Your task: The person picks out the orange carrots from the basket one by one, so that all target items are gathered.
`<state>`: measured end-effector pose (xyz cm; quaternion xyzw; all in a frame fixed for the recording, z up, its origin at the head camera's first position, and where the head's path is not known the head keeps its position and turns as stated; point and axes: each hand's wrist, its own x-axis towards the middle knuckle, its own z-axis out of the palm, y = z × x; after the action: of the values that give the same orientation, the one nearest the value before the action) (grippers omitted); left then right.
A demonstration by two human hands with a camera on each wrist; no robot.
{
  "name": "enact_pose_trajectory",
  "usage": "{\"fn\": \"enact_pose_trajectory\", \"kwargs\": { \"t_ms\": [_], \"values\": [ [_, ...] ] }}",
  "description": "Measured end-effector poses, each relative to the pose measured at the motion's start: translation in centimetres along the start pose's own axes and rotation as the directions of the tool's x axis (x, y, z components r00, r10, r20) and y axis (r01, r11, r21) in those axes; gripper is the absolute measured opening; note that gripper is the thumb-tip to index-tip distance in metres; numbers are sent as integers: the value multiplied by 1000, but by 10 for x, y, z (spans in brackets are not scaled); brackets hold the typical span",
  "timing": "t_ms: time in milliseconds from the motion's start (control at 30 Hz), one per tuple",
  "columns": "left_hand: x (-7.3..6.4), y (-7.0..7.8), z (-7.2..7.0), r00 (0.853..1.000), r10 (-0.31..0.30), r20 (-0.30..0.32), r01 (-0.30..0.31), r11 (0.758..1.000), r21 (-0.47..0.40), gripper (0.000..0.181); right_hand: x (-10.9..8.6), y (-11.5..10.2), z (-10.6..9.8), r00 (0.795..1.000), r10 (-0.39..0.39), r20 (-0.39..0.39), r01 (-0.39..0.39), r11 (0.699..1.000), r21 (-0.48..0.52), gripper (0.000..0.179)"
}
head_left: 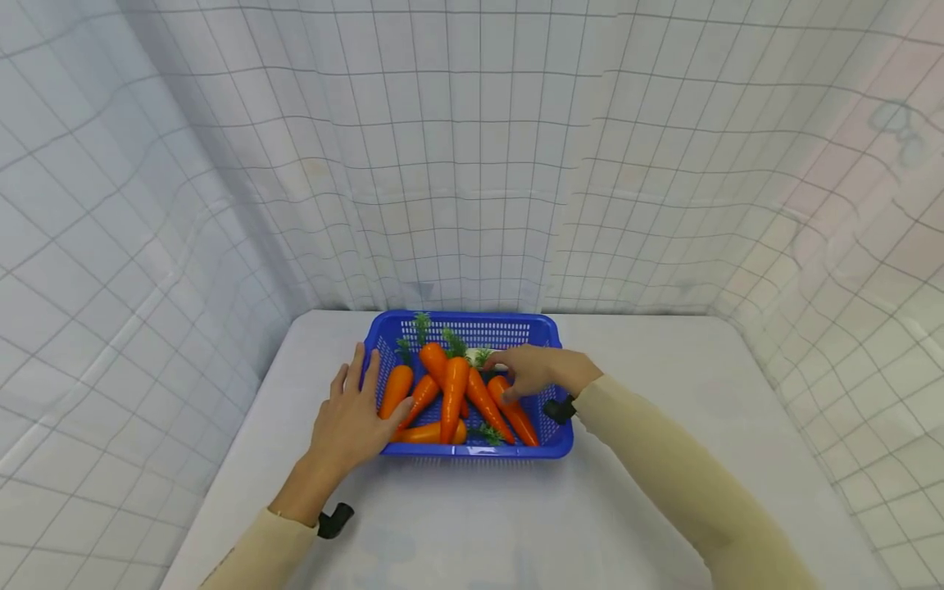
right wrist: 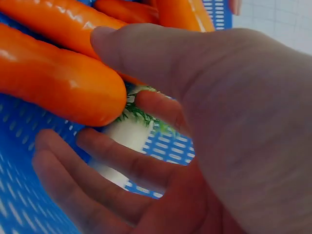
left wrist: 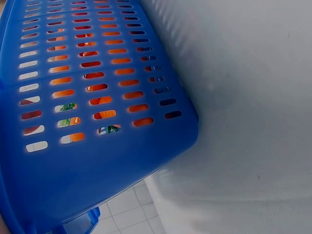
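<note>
A blue plastic basket (head_left: 475,451) holds several orange carrots (head_left: 455,393) with feathery green tops. My left hand (head_left: 352,422) lies with spread, straight fingers over the basket's left rim, its thumb reaching over the carrots there. Inside the right half, my right hand (head_left: 529,369) reaches down with loosely bent fingers around the thick end of a carrot (right wrist: 63,78). In the right wrist view there is a gap between thumb and fingers, with green fronds (right wrist: 139,114) and a smooth white item (right wrist: 127,136) showing through it; most of that item is hidden.
The basket stands on a white table (head_left: 649,393) near its back edge. White sheeting with a grid pattern (head_left: 472,164) hangs behind and along both sides. In the left wrist view the basket's slotted wall (left wrist: 97,161) fills the left part.
</note>
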<state>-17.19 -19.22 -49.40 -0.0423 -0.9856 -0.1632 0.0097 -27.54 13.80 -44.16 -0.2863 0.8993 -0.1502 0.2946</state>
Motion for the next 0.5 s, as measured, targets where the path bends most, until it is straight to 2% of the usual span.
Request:
{"fn": "enact_pose_trajectory", "kwargs": {
  "t_ms": [200,500],
  "values": [
    [0,-2,0,1000,4,-10,-4,1000,-7,107,16,-3,3,999,36,37,-39,997,68,61],
    [0,-3,1,1000,0,-6,0,1000,-24,105,25,-2,10,999,45,12,-46,998,40,53]
  ]
}}
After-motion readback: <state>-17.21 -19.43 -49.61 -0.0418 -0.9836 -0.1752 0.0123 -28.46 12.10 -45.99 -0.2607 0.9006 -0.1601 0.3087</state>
